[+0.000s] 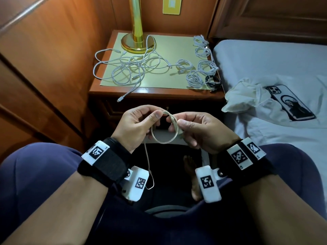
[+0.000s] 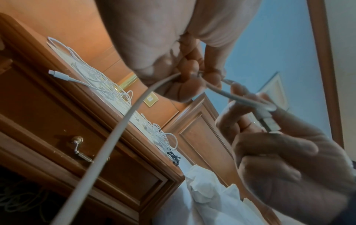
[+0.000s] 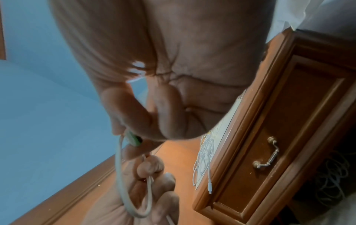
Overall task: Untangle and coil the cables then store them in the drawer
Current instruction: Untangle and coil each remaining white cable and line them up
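A pale cable hangs as one small loop with a loose tail trailing down, while a tangle of white cables and several coiled cables, one seemingly black, lie on the nightstand above the shut drawer.

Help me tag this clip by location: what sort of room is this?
Most likely a bedroom. A bed with a pale sheet stands right beside a wooden nightstand that bears a brass lamp, and a wooden headboard rises behind the bed.
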